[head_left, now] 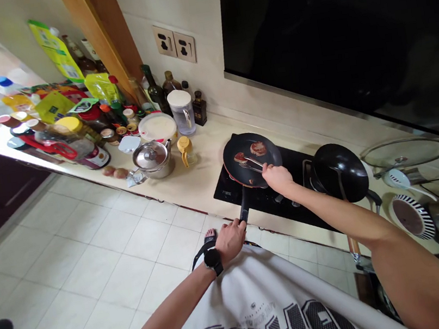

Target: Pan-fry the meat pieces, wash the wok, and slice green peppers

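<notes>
My left hand (231, 241), with a black watch on the wrist, grips the black handle of a dark nonstick frying pan (242, 153) and tilts the pan on the black hob (232, 193). Two browned pieces of meat (258, 149) lie in the pan, a second one (240, 157) nearer its left side. My right hand (277, 178) holds metal tongs (251, 163), their tips inside the pan close to the meat.
A black wok (340, 173) stands right of the frying pan. A lidded steel saucepan (152, 161) sits on the counter to the left, beyond it many bottles, jars and packets. A black range hood (327, 33) hangs above; the tiled floor lies below.
</notes>
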Action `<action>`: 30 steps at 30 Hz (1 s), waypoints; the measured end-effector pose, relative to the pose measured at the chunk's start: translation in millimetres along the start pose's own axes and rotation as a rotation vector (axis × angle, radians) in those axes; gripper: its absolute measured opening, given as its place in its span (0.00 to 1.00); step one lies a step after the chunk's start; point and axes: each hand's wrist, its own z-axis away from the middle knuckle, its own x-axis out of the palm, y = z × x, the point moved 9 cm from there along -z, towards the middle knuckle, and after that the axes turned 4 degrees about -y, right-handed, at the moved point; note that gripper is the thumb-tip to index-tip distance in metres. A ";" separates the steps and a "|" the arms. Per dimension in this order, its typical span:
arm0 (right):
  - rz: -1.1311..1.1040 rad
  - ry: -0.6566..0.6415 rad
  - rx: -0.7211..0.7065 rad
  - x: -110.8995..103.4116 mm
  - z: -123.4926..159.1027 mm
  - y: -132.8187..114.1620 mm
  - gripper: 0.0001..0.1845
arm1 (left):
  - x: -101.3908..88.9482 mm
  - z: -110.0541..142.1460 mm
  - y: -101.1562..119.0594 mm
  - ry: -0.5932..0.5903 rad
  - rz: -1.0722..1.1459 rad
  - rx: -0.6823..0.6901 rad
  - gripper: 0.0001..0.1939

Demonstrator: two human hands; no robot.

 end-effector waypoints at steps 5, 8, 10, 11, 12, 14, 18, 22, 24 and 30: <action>-0.113 -0.049 0.040 11.0 -10.6 25.1 0.20 | -2.3 0.9 0.8 -0.001 -0.001 0.007 0.11; -0.468 -0.117 0.117 28.1 -16.4 55.8 0.16 | -3.4 1.2 1.4 0.002 0.003 0.007 0.10; -0.790 -0.192 0.190 45.8 -18.0 73.1 0.16 | -3.5 1.1 1.4 -0.003 0.013 0.003 0.10; -0.934 -0.217 0.223 53.9 -18.3 79.2 0.16 | -3.3 1.0 1.4 -0.007 0.018 0.002 0.10; -1.053 -0.224 0.251 60.3 -18.3 84.1 0.16 | -3.3 0.9 1.4 -0.010 0.022 0.002 0.10; -1.223 -0.202 0.285 68.8 -17.9 91.5 0.16 | -3.5 0.7 1.4 -0.011 0.026 0.004 0.10; -1.360 -0.175 0.267 79.0 -10.2 101.4 0.17 | -3.5 0.5 1.8 -0.006 0.025 0.022 0.10; -1.224 -0.179 0.159 78.2 12.0 110.6 0.19 | -3.5 0.8 1.3 0.010 0.039 0.019 0.10; -1.023 -0.187 0.117 73.7 27.6 109.8 0.19 | -3.5 1.1 1.0 0.012 0.059 0.012 0.09; -0.115 -0.153 0.051 47.2 66.9 76.1 0.19 | -2.5 1.5 -0.5 -0.006 0.087 0.003 0.10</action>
